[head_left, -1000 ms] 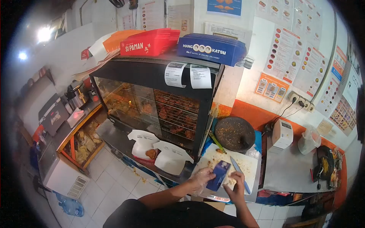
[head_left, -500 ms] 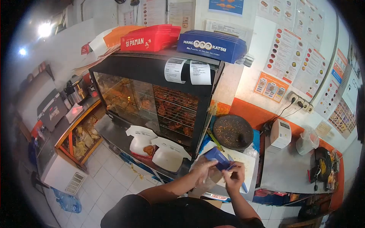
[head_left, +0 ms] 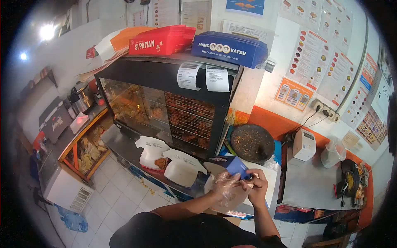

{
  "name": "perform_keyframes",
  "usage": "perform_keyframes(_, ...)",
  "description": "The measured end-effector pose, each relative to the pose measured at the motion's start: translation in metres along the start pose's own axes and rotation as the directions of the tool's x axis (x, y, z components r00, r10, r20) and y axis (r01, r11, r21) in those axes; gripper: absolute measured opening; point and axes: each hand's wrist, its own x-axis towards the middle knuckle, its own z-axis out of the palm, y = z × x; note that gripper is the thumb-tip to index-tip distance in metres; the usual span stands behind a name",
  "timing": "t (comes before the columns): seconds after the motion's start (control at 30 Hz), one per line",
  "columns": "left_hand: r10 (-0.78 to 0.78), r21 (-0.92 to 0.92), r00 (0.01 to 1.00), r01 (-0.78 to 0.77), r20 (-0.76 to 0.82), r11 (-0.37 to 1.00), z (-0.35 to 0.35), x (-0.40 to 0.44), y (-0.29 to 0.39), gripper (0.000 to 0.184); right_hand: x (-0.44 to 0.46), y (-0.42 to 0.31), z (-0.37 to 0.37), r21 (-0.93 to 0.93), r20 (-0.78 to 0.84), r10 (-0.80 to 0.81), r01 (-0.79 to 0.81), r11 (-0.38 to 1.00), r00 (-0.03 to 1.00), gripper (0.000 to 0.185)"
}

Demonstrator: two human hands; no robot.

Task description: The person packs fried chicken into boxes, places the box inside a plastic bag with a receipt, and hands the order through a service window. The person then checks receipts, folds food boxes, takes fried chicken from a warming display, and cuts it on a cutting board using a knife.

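A blue cardboard food box (head_left: 236,166), partly folded with its pale inner side towards me, is between my two hands above the white cutting board (head_left: 271,177). My left hand (head_left: 224,186), in a clear plastic glove, pinches the box's near edge. On the other side my right hand (head_left: 256,184) grips a corner flap, its fingers close to the left ones. To the left, two open white boxes stand side by side: one box (head_left: 149,156) holds a piece of fried chicken (head_left: 161,163), and the bare inside of the other box (head_left: 182,171) shows.
A glass-fronted warming cabinet (head_left: 165,97) with fried food stands ahead, flat red boxes (head_left: 161,40) and blue boxes (head_left: 229,47) on top. A round stone mortar (head_left: 252,142) sits behind the board. Right of it are a white printer (head_left: 304,144) and a steel counter (head_left: 306,182).
The blue box has turned and opened out wider, with more of its pale inside showing. Both hands stay on it, and the fingers have shifted along its edge.
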Motion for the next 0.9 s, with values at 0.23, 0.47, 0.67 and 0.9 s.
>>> perform_keyframes(0.23,-0.028,0.357,0.973,-0.056,0.227,0.933,-0.016,-0.01,0.008,0.041,-0.007,0.033,-0.02,0.153,0.018,0.258,-0.258,0.954,0.966,0.037)
perform_keyframes(0.47,0.246,0.771,0.733,-0.57,0.634,-0.285,-0.077,0.046,-0.027,0.026,-0.006,0.076,-0.02,0.2,0.265,0.467,-0.522,0.829,0.844,0.029)
perform_keyframes(0.67,0.213,0.911,0.9,-0.324,0.38,-0.256,-0.211,0.042,-0.116,0.015,-0.115,0.155,-0.018,0.329,-0.28,0.777,-0.704,0.629,0.563,0.03)
perform_keyframes(0.9,0.387,0.983,0.921,0.104,-0.038,-0.151,-0.246,-0.017,-0.08,0.014,-0.169,0.122,0.088,0.557,0.057,0.883,-0.749,0.359,0.465,0.07)
